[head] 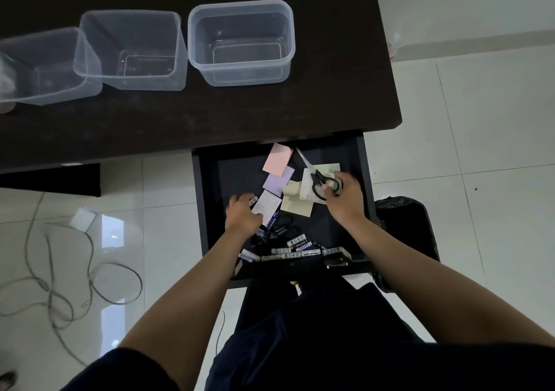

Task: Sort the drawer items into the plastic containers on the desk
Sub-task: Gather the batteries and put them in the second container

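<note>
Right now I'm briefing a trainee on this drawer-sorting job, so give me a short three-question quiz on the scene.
1. True or false: the right hand holds the black-handled scissors over the open drawer.
2. How many clear plastic containers stand on the desk? A) two B) three C) four
3. Fill in: the left hand is down among the drawer items, and along the drawer's near edge lies a row of ______.

Key:
1. True.
2. B: left container, middle container, right container, and nothing can be seen inside any of them.
3. Batteries.
</note>
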